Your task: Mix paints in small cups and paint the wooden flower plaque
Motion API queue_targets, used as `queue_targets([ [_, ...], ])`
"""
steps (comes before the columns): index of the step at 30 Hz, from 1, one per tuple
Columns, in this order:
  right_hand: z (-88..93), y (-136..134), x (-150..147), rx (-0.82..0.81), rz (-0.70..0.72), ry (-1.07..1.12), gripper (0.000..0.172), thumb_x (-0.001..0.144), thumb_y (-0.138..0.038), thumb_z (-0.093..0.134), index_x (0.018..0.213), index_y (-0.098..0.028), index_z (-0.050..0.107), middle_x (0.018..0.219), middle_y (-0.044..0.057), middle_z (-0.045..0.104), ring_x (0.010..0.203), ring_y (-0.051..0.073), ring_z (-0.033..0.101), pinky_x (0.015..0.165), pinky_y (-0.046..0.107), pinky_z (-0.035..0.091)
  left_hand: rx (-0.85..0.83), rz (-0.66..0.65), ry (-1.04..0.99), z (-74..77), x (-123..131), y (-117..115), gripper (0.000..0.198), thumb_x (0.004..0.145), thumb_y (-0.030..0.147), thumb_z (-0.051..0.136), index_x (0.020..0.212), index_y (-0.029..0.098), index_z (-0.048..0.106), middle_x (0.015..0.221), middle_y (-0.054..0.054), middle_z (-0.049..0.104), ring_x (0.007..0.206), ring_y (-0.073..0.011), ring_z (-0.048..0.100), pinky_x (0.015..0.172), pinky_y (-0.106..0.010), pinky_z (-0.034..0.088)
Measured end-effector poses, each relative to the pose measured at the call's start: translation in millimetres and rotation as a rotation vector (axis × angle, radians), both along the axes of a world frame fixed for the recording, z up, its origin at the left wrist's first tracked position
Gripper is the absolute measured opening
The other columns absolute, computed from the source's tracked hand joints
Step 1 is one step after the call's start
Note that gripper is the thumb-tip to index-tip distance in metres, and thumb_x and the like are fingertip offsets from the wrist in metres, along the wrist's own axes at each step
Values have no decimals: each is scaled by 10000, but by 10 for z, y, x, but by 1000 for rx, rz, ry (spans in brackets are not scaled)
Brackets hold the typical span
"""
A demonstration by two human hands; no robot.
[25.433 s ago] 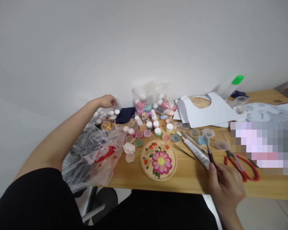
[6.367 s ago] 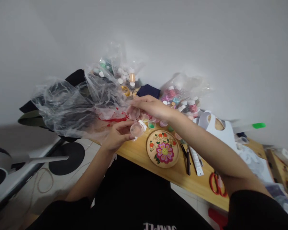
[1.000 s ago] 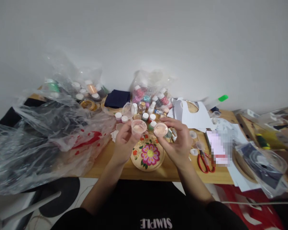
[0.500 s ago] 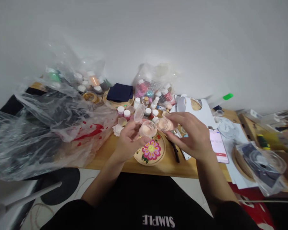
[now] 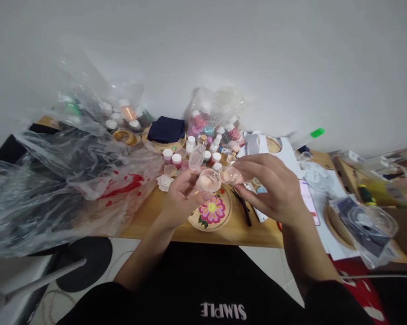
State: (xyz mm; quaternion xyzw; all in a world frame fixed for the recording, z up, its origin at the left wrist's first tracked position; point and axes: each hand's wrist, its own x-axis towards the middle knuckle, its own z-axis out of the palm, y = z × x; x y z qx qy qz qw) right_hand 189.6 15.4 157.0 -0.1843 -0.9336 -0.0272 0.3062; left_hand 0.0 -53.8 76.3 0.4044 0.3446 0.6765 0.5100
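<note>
Above the flowered disc [image 5: 211, 211], the left hand [image 5: 179, 198] holds a part-filled cup [image 5: 201, 179], the right hand [image 5: 274, 187] a tilted jar [image 5: 238, 176] not yet emptied.

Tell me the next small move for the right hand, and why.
Probably tip the jar in the right hand a touch further, slowly, with its mouth over the cup. The left hand holds that cup open; the jar leans toward it, its mouth by the rim, and pale peach material shows in both. The flowered disc lies below, where spills might land.

Blk tee [image 5: 169, 302] w/ wht lettering [image 5: 224, 310]
</note>
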Motion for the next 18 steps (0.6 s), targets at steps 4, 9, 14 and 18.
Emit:
queue_targets([
  [4,18,-10,8,-1,0,-3,375,892,-214,629,1250,-206,520,1029,84,710,888,209,673,746,355,527,-3,-11,-30,-24,0,-9,348,695,294,850,1009,257,706,926,-14,748,787,-166,702,700,-282,570],
  [9,25,-21,10,-25,-7,-15,339,909,-244,613,1238,-239,530,1045,71,713,906,209,682,772,360,527,-15,-20,-24,-28,-11,-17,339,696,285,849,1008,278,715,943,-10,750,809,-176,708,705,-290,576],
  [14,36,-24,2,-20,-38,-28,341,913,-253,608,1239,-233,509,1037,72,714,889,210,678,763,363,529,-17,-4,2,-20,-23,-15,331,687,264,847,993,272,723,957,-15,757,830,-184,712,715,-297,592],
  [18,50,-18,-5,-7,-18,-54,293,916,-259,612,1190,-211,520,1027,83,716,892,211,678,762,359,535,-38,-10,4,-21,-28,-18,336,677,275,854,983,279,718,966,-24,754,862,-203,712,739,-329,602],
])
